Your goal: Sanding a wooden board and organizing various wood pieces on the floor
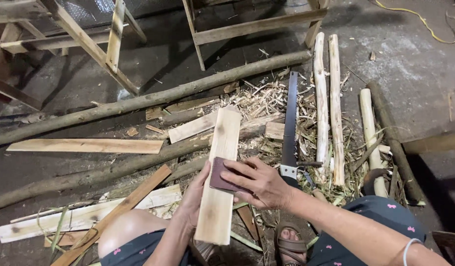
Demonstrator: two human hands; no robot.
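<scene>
Sandpaper (221, 177) under right hand (259, 183) fingers (237, 172), on board (218, 182).

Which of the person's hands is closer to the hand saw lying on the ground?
Right. The right hand presses a reddish-brown sanding sheet on the pale plank, just beside the hand saw handle. The left hand grips the plank's far edge, farther from it.

I see a dark, dusty concrete floor (415, 64) littered with wood shavings (267, 98), rough poles (148, 98) and offcut planks (87, 146). Wooden frame legs (252, 27) stand behind; a yellow cord (424, 22) trails far right.
</scene>
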